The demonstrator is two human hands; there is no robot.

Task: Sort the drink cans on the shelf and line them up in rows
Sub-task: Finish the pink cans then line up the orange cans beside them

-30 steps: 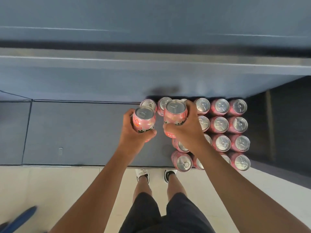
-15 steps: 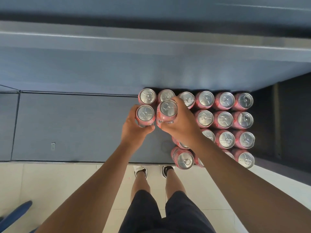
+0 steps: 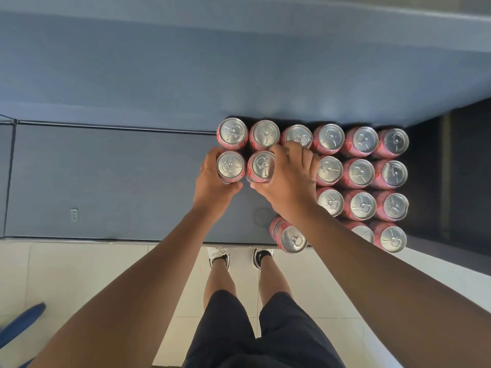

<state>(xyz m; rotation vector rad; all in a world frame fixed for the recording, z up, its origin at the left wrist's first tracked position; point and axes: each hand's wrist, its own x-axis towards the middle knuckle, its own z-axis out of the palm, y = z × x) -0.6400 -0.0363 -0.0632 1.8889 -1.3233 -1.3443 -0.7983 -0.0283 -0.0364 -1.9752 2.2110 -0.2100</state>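
The left hand [image 3: 212, 187] and right hand [image 3: 288, 181] each grasp a pink can [image 3: 230, 166], [image 3: 263, 166], seating them on the shelf [image 3: 106, 181] just near of the far row. Next likely releasing both, then filling the near-left gap.

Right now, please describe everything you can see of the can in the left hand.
The can is pink with a silvery metal lid and an unopened pull tab. It stands upright at the left end of the second row on the grey shelf. The left hand wraps its left and near sides. It sits close beside its neighbours.
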